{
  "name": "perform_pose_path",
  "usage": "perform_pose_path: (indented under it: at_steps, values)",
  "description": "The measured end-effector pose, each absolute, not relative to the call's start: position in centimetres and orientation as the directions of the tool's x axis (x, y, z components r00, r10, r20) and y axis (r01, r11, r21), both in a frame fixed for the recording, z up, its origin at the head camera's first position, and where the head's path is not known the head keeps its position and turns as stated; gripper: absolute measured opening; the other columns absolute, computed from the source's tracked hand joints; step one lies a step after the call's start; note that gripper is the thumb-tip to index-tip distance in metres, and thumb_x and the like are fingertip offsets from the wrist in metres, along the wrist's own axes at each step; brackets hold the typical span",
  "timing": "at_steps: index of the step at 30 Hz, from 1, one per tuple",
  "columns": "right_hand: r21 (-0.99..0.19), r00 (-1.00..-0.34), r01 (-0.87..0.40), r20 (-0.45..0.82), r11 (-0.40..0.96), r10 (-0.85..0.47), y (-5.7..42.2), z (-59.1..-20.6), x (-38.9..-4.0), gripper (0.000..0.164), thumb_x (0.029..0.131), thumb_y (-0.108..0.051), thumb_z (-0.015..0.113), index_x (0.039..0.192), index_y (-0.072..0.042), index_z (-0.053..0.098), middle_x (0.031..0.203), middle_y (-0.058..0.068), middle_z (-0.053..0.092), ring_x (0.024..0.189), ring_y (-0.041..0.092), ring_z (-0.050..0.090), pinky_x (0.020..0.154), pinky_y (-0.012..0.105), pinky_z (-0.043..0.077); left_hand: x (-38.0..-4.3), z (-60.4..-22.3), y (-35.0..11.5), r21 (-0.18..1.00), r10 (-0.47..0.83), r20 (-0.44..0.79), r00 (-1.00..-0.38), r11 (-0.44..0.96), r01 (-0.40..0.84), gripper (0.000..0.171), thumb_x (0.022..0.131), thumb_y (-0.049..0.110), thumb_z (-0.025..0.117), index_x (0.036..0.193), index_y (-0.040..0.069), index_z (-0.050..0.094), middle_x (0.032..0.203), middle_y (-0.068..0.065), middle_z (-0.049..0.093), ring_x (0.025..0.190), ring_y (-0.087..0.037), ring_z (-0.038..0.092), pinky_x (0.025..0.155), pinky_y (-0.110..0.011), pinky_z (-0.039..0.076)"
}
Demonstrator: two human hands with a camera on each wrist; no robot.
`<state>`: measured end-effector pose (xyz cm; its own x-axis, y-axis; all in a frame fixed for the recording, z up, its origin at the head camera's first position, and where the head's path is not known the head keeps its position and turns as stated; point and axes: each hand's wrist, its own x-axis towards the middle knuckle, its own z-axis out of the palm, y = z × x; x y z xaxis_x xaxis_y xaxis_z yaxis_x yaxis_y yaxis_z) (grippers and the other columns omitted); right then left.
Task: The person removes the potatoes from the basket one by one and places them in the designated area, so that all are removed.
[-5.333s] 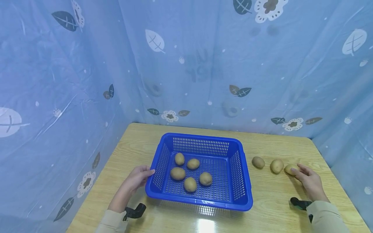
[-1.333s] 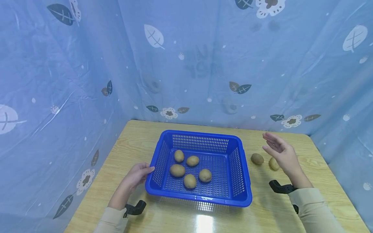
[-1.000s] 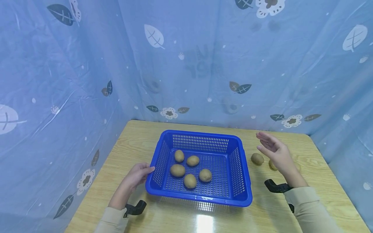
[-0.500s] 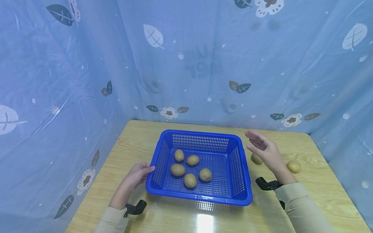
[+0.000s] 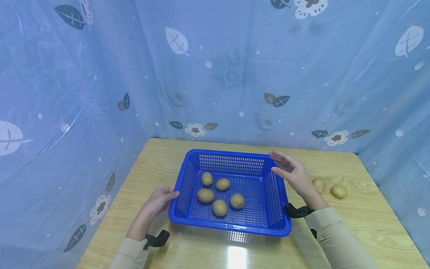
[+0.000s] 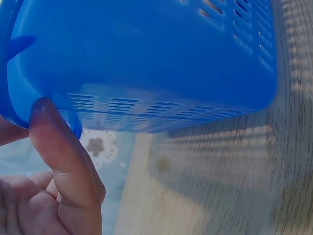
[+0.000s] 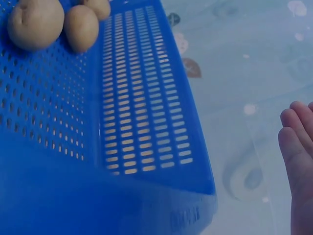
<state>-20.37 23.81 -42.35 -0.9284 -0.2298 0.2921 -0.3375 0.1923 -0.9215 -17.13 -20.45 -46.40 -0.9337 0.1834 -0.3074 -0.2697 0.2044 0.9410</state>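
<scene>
A blue plastic basket (image 5: pixel 229 226) with slotted walls holds several potatoes (image 5: pixel 205 195). At its left side my left hand (image 5: pixel 158 203) pinches the rim, thumb on top; in the left wrist view a finger (image 6: pixel 68 156) lies under the rim. Above the basket's back right corner hovers my right hand (image 5: pixel 293 175), fingers extended and thumb apart, with nothing in it. The right wrist view shows its fingertips beside the basket wall (image 7: pixel 142 98), not touching it.
Two more potatoes, one nearer (image 5: pixel 319 184) and one farther right (image 5: pixel 339 191), lie on the wooden table (image 5: pixel 366 224) right of the basket. A blue patterned curtain (image 5: pixel 215 74) encloses the back and sides.
My right hand has left the rightmost potato and moved left, empty, to the basket's right rim. It now hides the darker potato. The left hand and basket have stayed in place.
</scene>
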Motion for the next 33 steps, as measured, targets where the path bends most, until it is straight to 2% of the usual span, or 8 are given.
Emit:
perform_pose_path:
  at_steps: [22,33]
  values:
    - [-0.932,-0.914,-0.338,0.293,0.131,-0.28,20.9,-42.9,-21.4,0.052,0.091,-0.007,0.06,0.139,0.004,0.041,0.14,0.028,0.043,0.122,0.0,0.049,0.101,0.014,0.037,-17.2,-46.5,-20.4,0.934,0.169,-0.315,-0.934,0.231,-0.273,0.032,0.096,0.018,0.051,0.108,-0.012,0.054,0.086,-0.01,0.069,0.074,-0.016,0.065,0.066,-0.026,0.051]
    - [-0.939,-0.909,-0.336,0.302,0.075,-0.286,19.2,-42.9,-22.0,0.053,0.089,-0.005,0.062,0.137,0.006,0.041,0.138,0.027,0.046,0.121,0.005,0.051,0.101,0.018,0.039,-17.2,-46.6,-20.4,0.936,0.172,-0.31,-0.935,0.228,-0.269,0.031,0.095,0.018,0.052,0.106,-0.012,0.054,0.085,-0.009,0.069,0.072,-0.016,0.064,0.064,-0.026,0.05]
